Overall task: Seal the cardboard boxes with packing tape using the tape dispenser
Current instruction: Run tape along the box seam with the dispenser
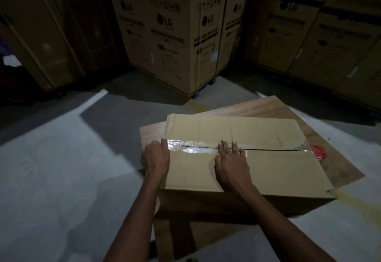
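A closed cardboard box (257,171) lies on a low wooden table (338,158). Clear packing tape (193,148) runs along its centre seam from the left edge across to the right end. My left hand (155,158) rests on the box's left edge, thumb on the tape's end. With straight fingers, my right hand (232,164) presses flat on the tape near the middle of the seam. A red tape dispenser (319,152) lies on the table just past the box's right end, partly hidden by the box.
Tall stacks of large printed washing-machine cartons (165,34) stand behind on all sides, some on a blue pallet. Grey concrete floor (61,169) with a pale painted line lies to the left. The room is dim.
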Action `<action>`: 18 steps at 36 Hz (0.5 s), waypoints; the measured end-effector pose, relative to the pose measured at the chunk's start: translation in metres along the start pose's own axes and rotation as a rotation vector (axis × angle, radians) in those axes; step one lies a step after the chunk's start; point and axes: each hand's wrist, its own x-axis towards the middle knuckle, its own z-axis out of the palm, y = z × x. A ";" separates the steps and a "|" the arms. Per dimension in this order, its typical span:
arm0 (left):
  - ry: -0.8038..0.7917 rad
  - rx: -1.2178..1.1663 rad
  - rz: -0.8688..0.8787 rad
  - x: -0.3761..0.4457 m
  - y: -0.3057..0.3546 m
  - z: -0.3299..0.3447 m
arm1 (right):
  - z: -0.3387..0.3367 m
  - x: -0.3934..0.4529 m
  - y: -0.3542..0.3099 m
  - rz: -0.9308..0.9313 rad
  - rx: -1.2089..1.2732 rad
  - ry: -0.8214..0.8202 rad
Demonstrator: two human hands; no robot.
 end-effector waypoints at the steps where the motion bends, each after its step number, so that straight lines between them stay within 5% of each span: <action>1: -0.009 0.026 0.018 -0.005 -0.001 0.000 | -0.001 0.000 -0.001 0.002 -0.002 0.002; 6: -0.036 0.163 -0.013 -0.045 -0.002 0.007 | -0.007 0.009 0.002 -0.001 0.019 0.003; 18: -0.069 0.058 -0.116 -0.085 -0.006 0.003 | -0.007 0.005 0.015 -0.086 0.105 -0.025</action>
